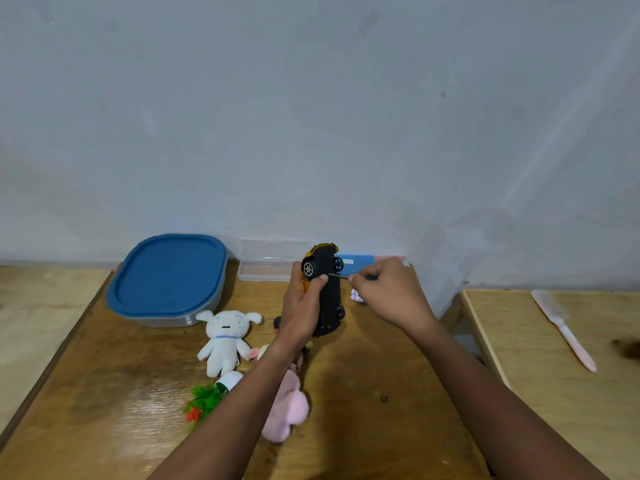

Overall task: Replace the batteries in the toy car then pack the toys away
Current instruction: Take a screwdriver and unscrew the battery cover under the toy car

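toy car [329, 296] is clasped in left grip [301, 306]; screwdriver [339, 276] is pinched by right grip [388, 292] from 3 o'clock; probably unscrewing stage; steady turns needed

One car [329, 299], one container [168, 277], two plush toys [225, 341] [285, 407].

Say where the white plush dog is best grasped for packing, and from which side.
Grip the white plush dog across its torso, coming from above. It lies flat, face up, on the table, with arms, legs and ears splayed, so the body is probably the most central, balanced hold.
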Demonstrator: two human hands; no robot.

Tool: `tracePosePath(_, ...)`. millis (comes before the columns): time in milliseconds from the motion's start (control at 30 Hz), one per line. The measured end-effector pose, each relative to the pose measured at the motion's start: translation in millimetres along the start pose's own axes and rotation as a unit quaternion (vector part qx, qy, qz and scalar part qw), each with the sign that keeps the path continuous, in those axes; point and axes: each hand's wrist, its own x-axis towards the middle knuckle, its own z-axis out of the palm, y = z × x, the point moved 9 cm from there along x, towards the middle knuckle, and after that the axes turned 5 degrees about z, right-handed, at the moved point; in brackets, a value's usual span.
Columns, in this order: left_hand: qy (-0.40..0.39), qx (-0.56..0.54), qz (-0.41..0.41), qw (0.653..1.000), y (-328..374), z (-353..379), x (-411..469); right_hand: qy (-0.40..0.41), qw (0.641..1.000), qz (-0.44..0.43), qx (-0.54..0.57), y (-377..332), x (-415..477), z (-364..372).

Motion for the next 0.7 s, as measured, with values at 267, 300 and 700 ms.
tracePosePath(267, -0.012, 0.038, 0.010, 0.999, 3, -2, -4, 0.022, 0.996, -0.071, -0.043, -14, 1, -11)
tracePosePath(300, -0.017, 0.034, 0.009, 0.999, 4, -2, -4, 0.030, 0.994, -0.084, -0.056, -17, 1, -12)
tracePosePath(700, 0.013, -0.082, -0.052, 0.995, -11, 0, -2, 0.064, 0.986, -0.133, -0.081, -34, -6, -17)
